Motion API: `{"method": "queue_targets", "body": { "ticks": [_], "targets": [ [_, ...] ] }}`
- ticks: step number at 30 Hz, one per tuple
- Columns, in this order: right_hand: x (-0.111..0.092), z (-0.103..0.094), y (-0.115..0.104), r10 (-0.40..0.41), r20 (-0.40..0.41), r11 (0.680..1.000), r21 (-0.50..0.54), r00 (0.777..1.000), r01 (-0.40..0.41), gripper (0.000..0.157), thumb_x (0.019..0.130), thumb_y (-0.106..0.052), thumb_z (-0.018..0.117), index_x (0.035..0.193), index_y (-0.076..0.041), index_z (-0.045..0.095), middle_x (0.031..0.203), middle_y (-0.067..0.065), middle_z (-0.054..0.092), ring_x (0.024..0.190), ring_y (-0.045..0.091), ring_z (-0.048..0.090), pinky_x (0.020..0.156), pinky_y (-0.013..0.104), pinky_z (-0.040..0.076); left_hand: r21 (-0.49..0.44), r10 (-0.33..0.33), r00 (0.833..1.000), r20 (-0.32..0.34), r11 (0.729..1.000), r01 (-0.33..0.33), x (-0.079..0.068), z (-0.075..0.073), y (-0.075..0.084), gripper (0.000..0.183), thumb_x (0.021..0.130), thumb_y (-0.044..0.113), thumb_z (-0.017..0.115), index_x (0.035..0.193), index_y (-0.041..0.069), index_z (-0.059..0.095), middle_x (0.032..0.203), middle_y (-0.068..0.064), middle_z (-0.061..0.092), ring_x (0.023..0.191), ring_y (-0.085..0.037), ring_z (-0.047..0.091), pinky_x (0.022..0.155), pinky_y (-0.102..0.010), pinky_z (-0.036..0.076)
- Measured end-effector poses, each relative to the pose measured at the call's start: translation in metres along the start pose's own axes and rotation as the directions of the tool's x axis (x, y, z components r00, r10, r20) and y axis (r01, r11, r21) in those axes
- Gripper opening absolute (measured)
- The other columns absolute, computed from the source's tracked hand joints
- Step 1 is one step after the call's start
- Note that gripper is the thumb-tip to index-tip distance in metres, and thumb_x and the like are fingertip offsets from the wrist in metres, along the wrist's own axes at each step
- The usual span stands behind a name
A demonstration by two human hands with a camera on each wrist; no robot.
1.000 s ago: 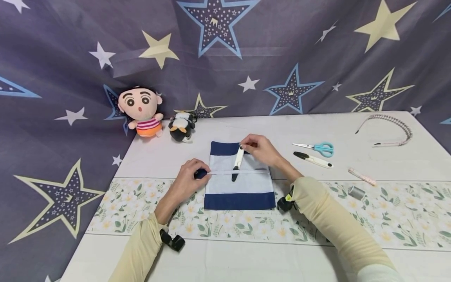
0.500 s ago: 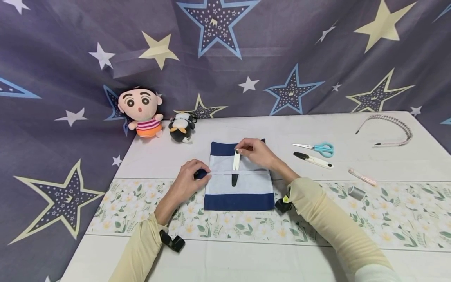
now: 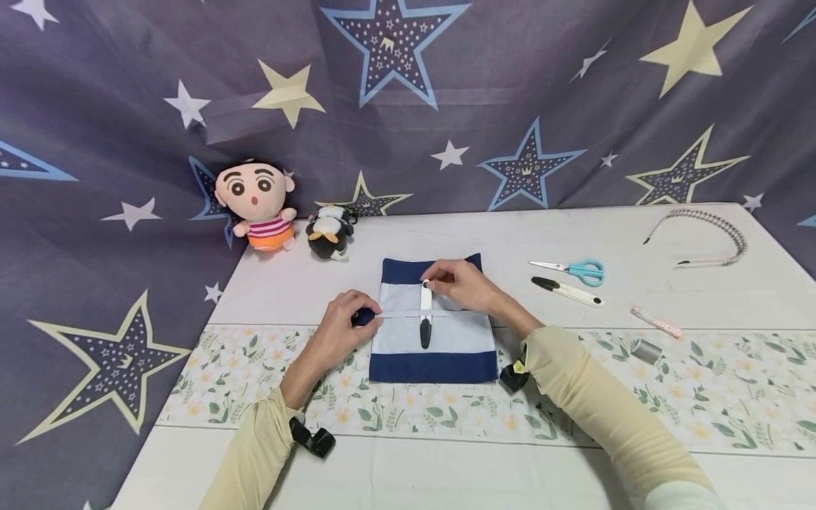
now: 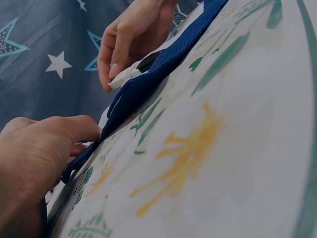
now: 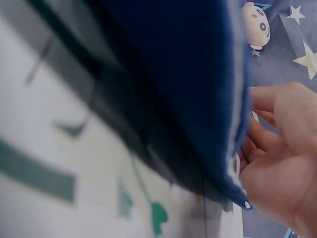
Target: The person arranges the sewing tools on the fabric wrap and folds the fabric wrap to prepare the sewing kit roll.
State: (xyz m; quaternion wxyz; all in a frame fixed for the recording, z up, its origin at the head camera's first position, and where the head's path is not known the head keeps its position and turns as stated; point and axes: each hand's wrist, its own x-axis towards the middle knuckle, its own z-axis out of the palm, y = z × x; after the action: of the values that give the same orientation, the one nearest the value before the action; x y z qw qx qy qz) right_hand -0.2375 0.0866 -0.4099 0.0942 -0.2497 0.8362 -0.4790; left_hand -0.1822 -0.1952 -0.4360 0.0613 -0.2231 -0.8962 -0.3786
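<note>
A navy-and-pale-blue cloth pouch lies flat in the middle of the table, with a narrow white band running across it. My left hand pinches the pouch's left edge at the band's end, and a small navy part shows between thumb and fingers. My right hand pinches the white upper end of a slim white tool with a black tip. That tool lies lengthwise over the pale panel, where the band crosses it. In the left wrist view, the pouch's navy edge rises beside the left hand.
On the right lie blue-handled scissors, a second white tool with a black tip, a pink-and-white stick, a grey thread spool and a headband. A doll and a plush penguin sit at the back left.
My right hand has moved left and toward me with the white tool. Its black tip has slid further below the band and the tool now stands straighter. My left hand stays in place.
</note>
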Motion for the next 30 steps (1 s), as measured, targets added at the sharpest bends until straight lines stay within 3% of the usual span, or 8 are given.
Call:
{"method": "queue_targets", "body": {
  "ticks": [14,30],
  "targets": [
    [-0.0046,0.0024,-0.0011,-0.041,0.021,0.999,-0.012,0.999,0.041,0.015,0.103,-0.007,0.063,0.113,-0.004,0.074,0.096,0.003,0.070,0.085,0.019,0.063,0.077,0.034,0.051,-0.002,-0.002,1.000,-0.003,1.000,0.002,-0.0004,0.0004,0.0009,0.008,0.092,0.011,0.078,0.100,0.012,0.074,0.107,-0.005,0.065,0.100,-0.026,0.058,0.086,-0.045,0.046],
    [-0.0066,0.0041,-0.0048,-0.055,0.072,0.992,-0.111,0.996,0.063,0.016,0.101,-0.005,0.066,0.114,-0.001,0.074,0.099,0.004,0.070,0.085,0.016,0.062,0.075,0.032,0.052,-0.005,0.003,1.000,-0.002,1.000,-0.003,-0.0010,0.0002,-0.0007,0.008,0.093,0.011,0.077,0.100,0.012,0.074,0.107,-0.004,0.064,0.100,-0.026,0.057,0.085,-0.044,0.046]
  ]
}}
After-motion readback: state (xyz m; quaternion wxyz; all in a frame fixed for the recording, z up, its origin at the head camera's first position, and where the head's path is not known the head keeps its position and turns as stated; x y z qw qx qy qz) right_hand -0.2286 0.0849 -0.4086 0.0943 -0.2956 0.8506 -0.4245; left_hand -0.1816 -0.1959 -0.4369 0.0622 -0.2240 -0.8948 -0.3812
